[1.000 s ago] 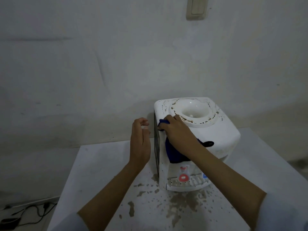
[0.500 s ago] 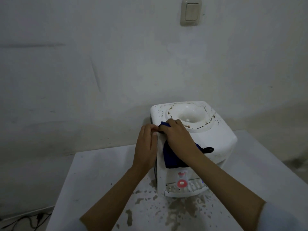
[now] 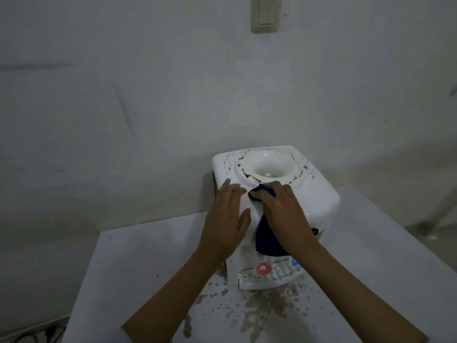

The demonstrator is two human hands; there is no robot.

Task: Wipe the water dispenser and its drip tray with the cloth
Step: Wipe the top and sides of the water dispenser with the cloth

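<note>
The right hand (image 3: 284,209) presses the soft blue cloth (image 3: 265,237) on the hard, light water dispenser (image 3: 314,194); the left hand (image 3: 226,219) lies flat, steadying its side.

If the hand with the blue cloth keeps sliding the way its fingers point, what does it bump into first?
Probably the raised, stained ring around the bowl on top of the water dispenser. The right hand presses the cloth just below it, fingers pointing up and left; depth is hard to judge.
</note>
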